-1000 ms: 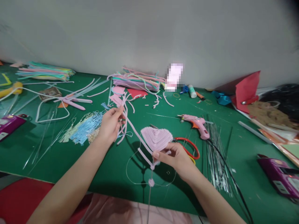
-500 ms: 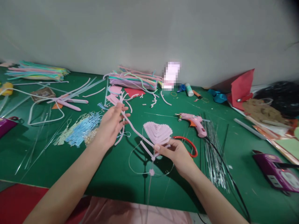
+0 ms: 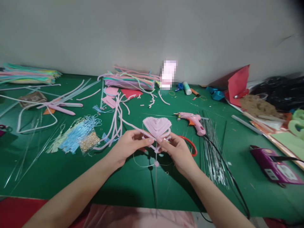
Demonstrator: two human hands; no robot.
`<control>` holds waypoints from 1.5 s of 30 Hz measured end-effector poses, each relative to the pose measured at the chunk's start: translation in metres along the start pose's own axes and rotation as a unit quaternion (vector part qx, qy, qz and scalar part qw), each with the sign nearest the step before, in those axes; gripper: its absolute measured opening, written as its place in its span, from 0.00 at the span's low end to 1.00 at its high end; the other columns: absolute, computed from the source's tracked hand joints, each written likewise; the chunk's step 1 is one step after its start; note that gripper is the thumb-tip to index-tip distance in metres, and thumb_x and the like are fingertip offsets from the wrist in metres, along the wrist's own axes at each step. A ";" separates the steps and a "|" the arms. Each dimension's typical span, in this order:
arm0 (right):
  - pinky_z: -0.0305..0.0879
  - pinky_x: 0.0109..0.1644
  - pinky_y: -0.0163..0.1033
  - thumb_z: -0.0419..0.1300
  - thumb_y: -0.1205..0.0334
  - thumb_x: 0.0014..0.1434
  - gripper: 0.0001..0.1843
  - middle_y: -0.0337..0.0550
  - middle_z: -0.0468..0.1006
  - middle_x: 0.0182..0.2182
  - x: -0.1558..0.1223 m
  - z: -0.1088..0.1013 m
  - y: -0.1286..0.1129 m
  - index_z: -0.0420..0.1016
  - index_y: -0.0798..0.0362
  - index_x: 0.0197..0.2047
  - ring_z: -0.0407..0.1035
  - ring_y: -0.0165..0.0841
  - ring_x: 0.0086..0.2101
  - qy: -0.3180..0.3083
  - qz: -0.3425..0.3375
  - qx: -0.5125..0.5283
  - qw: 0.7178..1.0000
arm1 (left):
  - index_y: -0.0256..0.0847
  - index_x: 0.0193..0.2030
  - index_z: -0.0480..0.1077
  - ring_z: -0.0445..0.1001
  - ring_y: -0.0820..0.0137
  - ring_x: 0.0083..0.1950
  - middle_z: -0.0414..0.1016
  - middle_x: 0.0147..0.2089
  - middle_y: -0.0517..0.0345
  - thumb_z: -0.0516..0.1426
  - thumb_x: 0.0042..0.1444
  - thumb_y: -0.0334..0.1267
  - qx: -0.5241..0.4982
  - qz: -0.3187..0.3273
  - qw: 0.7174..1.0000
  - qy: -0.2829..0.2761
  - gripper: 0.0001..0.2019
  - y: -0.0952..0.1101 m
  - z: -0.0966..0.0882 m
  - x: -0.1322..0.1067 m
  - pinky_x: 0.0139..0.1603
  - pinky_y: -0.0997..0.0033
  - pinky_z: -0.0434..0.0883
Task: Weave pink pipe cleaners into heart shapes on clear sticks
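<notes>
Above left hand [image 3: 131, 144] and right hand [image 3: 177, 148], pinching its base, sits a lilac heart [image 3: 157, 126].

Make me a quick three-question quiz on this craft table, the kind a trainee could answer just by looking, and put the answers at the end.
1. True or false: the pink glue gun is held in the right hand.
2. Which lies right next to the packet of gold-coloured bits?
A) the red-handled scissors
B) the blue tassels
C) the purple box on the right
3. Fill the gap: the left hand and the right hand come close together near the lower ____ of the pale pink heart.

Key:
1. False; it lies on the green table.
2. B
3. tip
</notes>
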State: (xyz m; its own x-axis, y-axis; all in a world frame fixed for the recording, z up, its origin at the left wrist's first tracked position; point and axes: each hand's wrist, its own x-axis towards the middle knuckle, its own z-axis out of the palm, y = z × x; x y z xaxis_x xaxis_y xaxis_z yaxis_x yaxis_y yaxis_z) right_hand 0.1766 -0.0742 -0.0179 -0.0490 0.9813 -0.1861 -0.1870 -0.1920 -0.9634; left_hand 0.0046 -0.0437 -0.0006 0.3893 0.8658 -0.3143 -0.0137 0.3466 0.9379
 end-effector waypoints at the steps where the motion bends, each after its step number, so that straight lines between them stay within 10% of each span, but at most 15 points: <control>1: 0.68 0.31 0.34 0.68 0.49 0.47 0.16 0.38 0.76 0.27 0.000 0.000 0.000 0.75 0.52 0.33 0.68 0.27 0.25 -0.005 0.001 0.004 1.000 | 0.38 0.35 0.77 0.74 0.69 0.36 0.78 0.36 0.53 0.66 0.46 0.42 -0.003 -0.003 1.000 0.002 0.12 0.000 0.000 0.001 0.32 0.74 0.70; 45: 0.59 0.21 0.30 0.70 0.55 0.45 0.13 0.35 0.70 0.19 0.003 -0.001 0.002 0.76 0.55 0.27 0.60 0.24 0.20 -0.015 0.018 -0.035 0.999 | 0.34 0.32 0.75 0.78 0.71 0.31 0.79 0.28 0.55 0.67 0.45 0.37 0.007 -0.072 0.997 -0.014 0.10 -0.002 0.003 0.002 0.27 0.79 0.72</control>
State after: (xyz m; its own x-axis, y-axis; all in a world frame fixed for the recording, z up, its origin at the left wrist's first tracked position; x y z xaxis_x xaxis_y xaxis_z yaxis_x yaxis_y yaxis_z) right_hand 0.1770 -0.0721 -0.0210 -0.0844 0.9727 -0.2161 -0.1160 -0.2250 -0.9674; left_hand 0.0085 -0.0442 -0.0030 0.4120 0.7971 -0.4415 0.0570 0.4610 0.8856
